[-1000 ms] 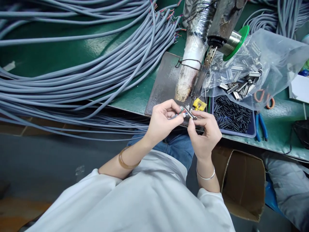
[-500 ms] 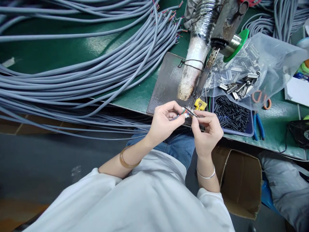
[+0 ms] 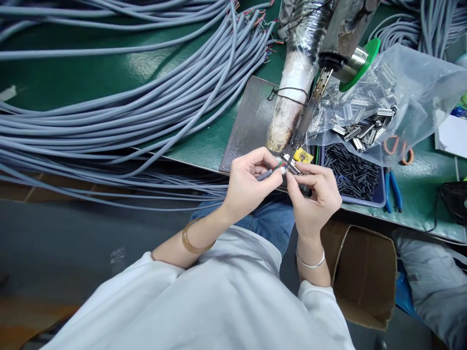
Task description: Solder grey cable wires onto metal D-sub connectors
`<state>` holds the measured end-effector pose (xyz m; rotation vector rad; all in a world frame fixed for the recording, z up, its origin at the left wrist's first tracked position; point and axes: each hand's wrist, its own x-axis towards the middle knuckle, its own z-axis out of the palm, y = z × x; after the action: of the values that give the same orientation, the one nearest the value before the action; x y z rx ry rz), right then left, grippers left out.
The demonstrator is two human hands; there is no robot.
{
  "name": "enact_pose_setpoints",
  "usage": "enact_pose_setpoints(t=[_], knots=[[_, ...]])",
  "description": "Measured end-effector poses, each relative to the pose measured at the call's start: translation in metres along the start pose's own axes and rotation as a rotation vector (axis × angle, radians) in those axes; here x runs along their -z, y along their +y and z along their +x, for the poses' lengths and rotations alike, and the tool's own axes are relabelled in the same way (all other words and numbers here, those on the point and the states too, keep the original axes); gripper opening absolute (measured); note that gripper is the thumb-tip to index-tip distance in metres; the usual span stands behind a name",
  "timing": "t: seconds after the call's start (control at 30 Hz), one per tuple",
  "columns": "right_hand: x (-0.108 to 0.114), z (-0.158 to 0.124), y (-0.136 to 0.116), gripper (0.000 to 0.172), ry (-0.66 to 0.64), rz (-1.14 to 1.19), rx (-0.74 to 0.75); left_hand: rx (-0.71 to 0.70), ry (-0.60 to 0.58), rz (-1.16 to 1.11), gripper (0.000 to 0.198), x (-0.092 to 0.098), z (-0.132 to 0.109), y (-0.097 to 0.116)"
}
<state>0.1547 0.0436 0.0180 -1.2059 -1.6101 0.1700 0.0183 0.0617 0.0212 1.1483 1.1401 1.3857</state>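
Note:
My left hand (image 3: 245, 187) is closed in a pinch on a grey cable (image 3: 264, 175), whose stripped end fans out into thin coloured wires (image 3: 279, 166). In my right hand (image 3: 316, 194), thumb and fingers grip a small metal multi-pin connector (image 3: 293, 168). Wire ends and connector meet between the two hands; whether any wire is joined to a pin is too small to tell. Just above the connector is the tip of a mounted soldering iron (image 3: 311, 109); I cannot tell if they touch. A yellow sponge (image 3: 303, 155) lies right beside my right fingertips.
Grey cables (image 3: 175, 97) cover the left of the green table. A dark plate (image 3: 242, 129) lies under a wrapped duct (image 3: 286, 107). To the right are a solder spool (image 3: 361, 65), a bag of connectors (image 3: 412, 97), a bin of black sleeves (image 3: 352, 172), pliers (image 3: 394, 192) and an open carton (image 3: 365, 277).
The connector has turned a little in my fingers, and my right hand has shifted slightly right and down. More of the grey cable shows at my left fingertips. Both hands keep their hold.

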Motion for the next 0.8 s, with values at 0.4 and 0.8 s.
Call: enact_pose_setpoints(t=[0.4, 0.8], knots=[[0.0032, -0.0076, 0.0035, 0.013, -0.032, -0.003, 0.019, 0.126, -0.062, -0.039, 0.014, 0.0064, -0.0047, -0.0003], [-0.0004, -0.0057, 0.0036, 0.014, -0.021, 0.057, -0.018, 0.112, -0.033, -0.077, 0.017, 0.0052, -0.0040, -0.0027]])
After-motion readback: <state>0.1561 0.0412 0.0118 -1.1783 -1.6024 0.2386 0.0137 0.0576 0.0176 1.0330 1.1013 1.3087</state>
